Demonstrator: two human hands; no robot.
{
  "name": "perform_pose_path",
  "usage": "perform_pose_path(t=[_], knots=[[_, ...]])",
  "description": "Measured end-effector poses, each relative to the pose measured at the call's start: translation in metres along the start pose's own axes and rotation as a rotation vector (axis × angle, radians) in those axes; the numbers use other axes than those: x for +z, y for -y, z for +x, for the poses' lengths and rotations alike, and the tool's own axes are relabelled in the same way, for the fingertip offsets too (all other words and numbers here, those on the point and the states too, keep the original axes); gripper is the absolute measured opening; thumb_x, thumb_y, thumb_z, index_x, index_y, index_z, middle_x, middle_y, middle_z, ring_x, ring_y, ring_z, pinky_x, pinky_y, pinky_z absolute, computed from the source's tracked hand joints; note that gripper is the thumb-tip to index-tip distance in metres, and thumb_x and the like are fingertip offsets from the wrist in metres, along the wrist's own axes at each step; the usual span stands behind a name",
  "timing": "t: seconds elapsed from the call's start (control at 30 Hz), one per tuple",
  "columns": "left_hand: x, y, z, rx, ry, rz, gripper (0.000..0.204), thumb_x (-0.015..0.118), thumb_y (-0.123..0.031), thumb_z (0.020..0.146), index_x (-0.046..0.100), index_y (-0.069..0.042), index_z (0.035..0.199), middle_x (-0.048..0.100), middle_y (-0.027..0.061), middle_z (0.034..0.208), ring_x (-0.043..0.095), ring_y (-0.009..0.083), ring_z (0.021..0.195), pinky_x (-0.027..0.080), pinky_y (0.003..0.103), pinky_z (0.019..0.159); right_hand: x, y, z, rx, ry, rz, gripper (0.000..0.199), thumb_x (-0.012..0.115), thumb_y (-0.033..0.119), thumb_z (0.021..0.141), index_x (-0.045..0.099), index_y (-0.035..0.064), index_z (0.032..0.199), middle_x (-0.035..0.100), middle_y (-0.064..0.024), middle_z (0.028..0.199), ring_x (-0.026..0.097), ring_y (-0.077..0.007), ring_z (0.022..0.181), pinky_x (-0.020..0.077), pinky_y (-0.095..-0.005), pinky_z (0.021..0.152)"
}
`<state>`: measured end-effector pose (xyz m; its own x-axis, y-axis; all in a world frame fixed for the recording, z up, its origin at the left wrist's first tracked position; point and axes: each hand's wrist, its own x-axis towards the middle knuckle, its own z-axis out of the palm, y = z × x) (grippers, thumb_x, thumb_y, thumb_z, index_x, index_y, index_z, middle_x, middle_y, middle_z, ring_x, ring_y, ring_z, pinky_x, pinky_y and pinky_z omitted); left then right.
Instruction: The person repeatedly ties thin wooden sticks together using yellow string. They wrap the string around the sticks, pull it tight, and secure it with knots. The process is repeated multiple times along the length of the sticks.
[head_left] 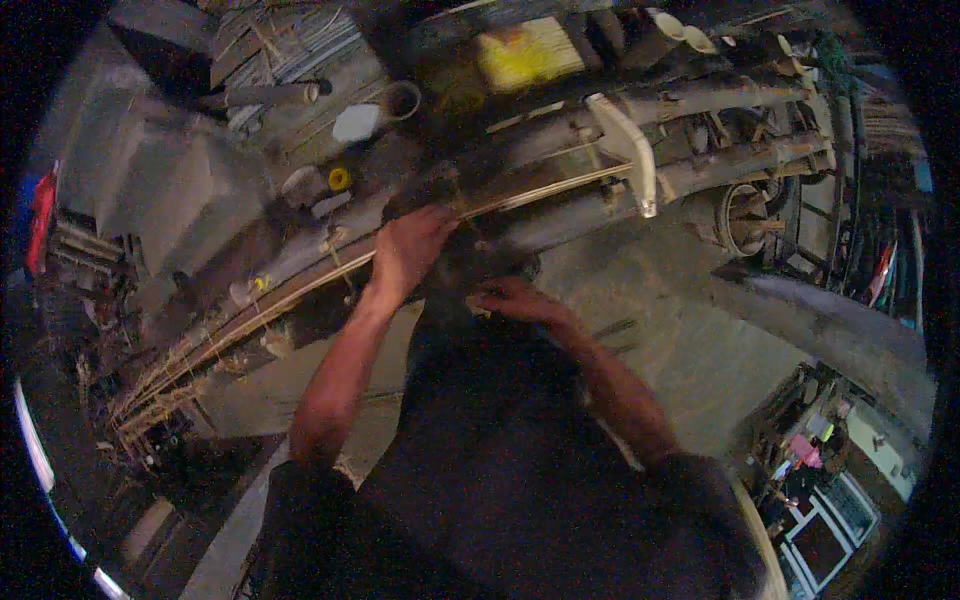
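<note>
Long, thin, pale strips, which look like wood or bamboo, run slantwise along a dark bench. My left hand is closed over them near the middle, its fingertips partly lost in shadow. At the strips' right end, a curved pale piece lies across them; its kind is unclear. Close in front of my body is my right hand, apart from the strips. Its fingers are bent together, with a small pale spot at their tips that I cannot make out.
Beyond the strips, the bench holds a yellow roll, a white container, a dark cup and a yellow-and-white flat item. A bucket stands at the right. Cluttered goods fill the lower right.
</note>
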<state>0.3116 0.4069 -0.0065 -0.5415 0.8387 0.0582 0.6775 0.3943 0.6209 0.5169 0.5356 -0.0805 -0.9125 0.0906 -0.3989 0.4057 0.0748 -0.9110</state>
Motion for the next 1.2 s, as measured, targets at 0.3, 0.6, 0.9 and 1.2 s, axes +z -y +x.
perform_pose_path(t=[0.3,0.6,0.9,1.2], knots=[[0.067,-0.019,-0.005,-0.29,-0.656,0.047,0.022,0.06,-0.027,0.086,0.067,-0.009,0.098,0.066,0.0148,0.084,0.062,0.0344,0.078,0.049,0.044,0.074,-0.026,0.32,0.086,-0.656,0.518,-1.088,0.028,0.049,0.024,0.093,0.06,0.0005,0.105,0.064,-0.0167,0.104,0.064,-0.0297,0.095,0.0504,-0.0383,0.081],[0.031,-0.012,0.002,-0.147,-0.26,0.148,0.018,0.064,-0.025,0.08,0.068,-0.008,0.085,0.062,0.0131,0.066,0.061,0.0328,0.064,0.048,0.044,0.062,-0.066,0.201,0.165,-0.502,-0.194,-0.082,0.023,0.05,0.02,0.091,0.054,0.0043,0.108,0.06,-0.0124,0.098,0.058,-0.0265,0.089,0.0475,-0.0405,0.079],[-0.031,-0.046,0.052,-0.374,-0.108,-0.645,0.025,0.055,-0.029,0.093,0.065,-0.006,0.094,0.06,0.0018,0.074,0.058,0.0127,0.072,0.046,0.034,0.067,0.046,0.049,0.036,-0.335,0.414,-0.817,0.031,0.061,0.017,0.079,0.056,0.0091,0.108,0.066,-0.0187,0.081,0.065,-0.0373,0.074,0.0518,-0.0474,0.064],[0.081,0.168,0.164,0.029,0.293,0.303,0.04,0.047,-0.04,0.092,0.062,-0.005,0.104,0.064,0.0206,0.097,0.061,0.0338,0.095,0.049,0.044,0.079,-0.042,0.009,-0.032,0.077,-0.152,0.153,0.04,0.061,0.024,0.087,0.05,0.007,0.122,0.065,-0.0106,0.092,0.063,-0.0221,0.086,0.0504,-0.0374,0.074]])
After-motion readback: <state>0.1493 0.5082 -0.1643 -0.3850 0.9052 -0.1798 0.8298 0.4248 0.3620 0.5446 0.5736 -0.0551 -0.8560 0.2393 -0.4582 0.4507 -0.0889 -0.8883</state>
